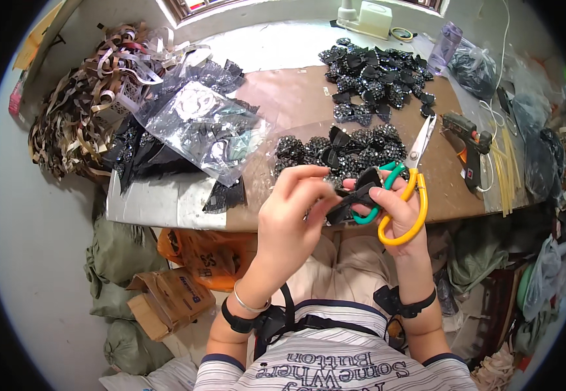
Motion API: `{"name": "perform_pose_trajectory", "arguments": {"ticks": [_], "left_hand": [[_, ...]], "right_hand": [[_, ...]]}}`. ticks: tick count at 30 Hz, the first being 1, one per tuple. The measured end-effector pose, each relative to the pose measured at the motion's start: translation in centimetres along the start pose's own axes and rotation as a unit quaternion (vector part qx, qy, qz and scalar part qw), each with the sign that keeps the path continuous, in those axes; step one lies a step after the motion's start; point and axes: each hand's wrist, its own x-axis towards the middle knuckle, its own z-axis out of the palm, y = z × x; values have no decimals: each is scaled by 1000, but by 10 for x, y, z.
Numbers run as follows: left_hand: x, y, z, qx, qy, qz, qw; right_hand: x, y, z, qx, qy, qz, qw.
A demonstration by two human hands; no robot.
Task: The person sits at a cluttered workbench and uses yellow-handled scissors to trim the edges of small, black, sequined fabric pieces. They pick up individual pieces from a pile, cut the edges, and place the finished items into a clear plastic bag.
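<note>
A black fabric bow (362,193) is held up in front of me, between both hands at the table's near edge. My right hand (397,212) grips it with the thumb on top. The same hand carries scissors (414,158) with one yellow and one green handle loop, blades pointing up and away. My left hand (293,212) is closed in a pinch at the bow's left end; its fingertips partly cover that end. Just beyond the hands lies a cluster of sparkly black bows (341,150), partly hidden by my fingers.
More black bows (377,75) are heaped at the far right. A glue gun (468,146) lies right, beside yellowish glue sticks (508,169). Clear plastic bags (201,127) cover black pieces at left, near a pile of brown ribbon strips (78,111). A purple bottle (444,49) stands far right.
</note>
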Motion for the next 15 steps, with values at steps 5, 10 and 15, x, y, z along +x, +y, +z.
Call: {"name": "perform_pose_trajectory", "arguments": {"ticks": [5, 10, 15], "left_hand": [[-12, 12, 1, 16, -9, -62, 998], [-12, 6, 2, 2, -25, -104, 994], [-13, 4, 5, -51, -15, -149, 987]], "right_hand": [[-2, 4, 4, -6, -16, -1, 1000], [-4, 8, 3, -40, -15, 7, 999], [-4, 4, 8, -75, 20, 7, 997]]}}
